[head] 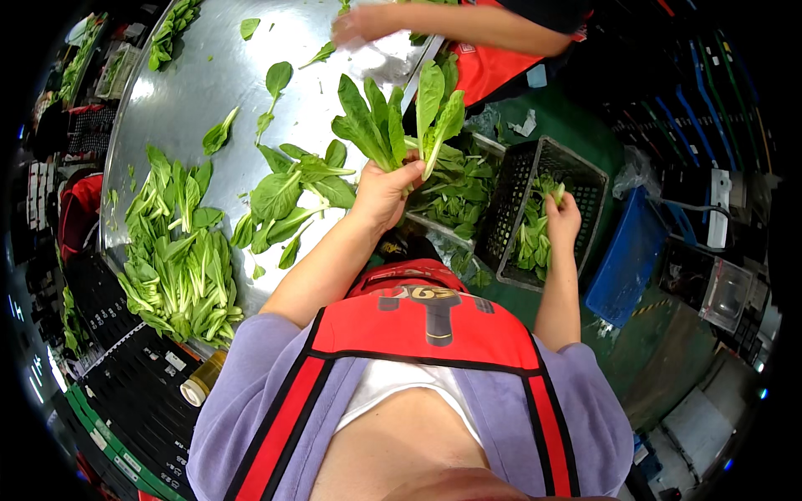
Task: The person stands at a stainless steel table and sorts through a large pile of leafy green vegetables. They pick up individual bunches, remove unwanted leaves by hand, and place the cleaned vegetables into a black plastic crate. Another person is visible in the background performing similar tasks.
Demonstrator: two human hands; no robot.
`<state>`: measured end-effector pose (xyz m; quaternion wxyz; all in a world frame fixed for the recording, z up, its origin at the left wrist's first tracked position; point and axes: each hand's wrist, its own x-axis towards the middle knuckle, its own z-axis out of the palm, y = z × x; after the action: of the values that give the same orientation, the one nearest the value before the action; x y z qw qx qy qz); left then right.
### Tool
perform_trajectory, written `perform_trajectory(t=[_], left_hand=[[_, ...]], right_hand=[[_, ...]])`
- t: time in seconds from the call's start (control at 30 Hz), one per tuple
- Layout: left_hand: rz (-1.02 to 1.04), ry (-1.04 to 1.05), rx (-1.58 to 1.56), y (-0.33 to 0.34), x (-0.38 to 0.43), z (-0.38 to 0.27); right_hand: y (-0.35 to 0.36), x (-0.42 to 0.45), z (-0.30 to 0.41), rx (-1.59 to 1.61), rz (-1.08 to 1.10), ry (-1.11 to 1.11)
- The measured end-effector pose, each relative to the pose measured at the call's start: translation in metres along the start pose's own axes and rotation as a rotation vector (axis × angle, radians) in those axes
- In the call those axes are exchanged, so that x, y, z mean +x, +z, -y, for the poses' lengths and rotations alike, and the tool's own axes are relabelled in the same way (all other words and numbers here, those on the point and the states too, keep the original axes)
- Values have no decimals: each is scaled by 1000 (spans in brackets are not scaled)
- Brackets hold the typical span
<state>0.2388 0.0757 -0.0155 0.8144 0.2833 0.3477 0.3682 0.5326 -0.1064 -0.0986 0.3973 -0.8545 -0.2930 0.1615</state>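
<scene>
My left hand [387, 191] grips several leafy green stalks [376, 125] by their pale stems, above the edge of a metal table [188, 94]. Out to the right, my right hand [563, 219] is over a black plastic crate [542, 150], its fingertips closed on a small piece of greens [554, 189]. More greens [532, 241] lie inside that crate. On the table to the left is a large heap of leafy greens [188, 263], and loose leafy stalks [282, 194] are spread between the heap and my left hand.
A co-worker's arm [463, 26] reaches over the far side of the table; the hand is blurred. Another container of greens [460, 181] stands low between table and crate. A blue plastic lid or panel [630, 257] leans right of the crate. A bottle [203, 379] lies at the lower left.
</scene>
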Motion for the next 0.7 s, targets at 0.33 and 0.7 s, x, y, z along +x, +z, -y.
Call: perform_trajectory(t=[0.33,0.7], left_hand=[[-60,-178,10,-2,-13,8],[34,-185,142,-39,-26,2]], right_hand=[[21,-33,154,-203,243,-944],[-16,-12,14,-893,362,-348]])
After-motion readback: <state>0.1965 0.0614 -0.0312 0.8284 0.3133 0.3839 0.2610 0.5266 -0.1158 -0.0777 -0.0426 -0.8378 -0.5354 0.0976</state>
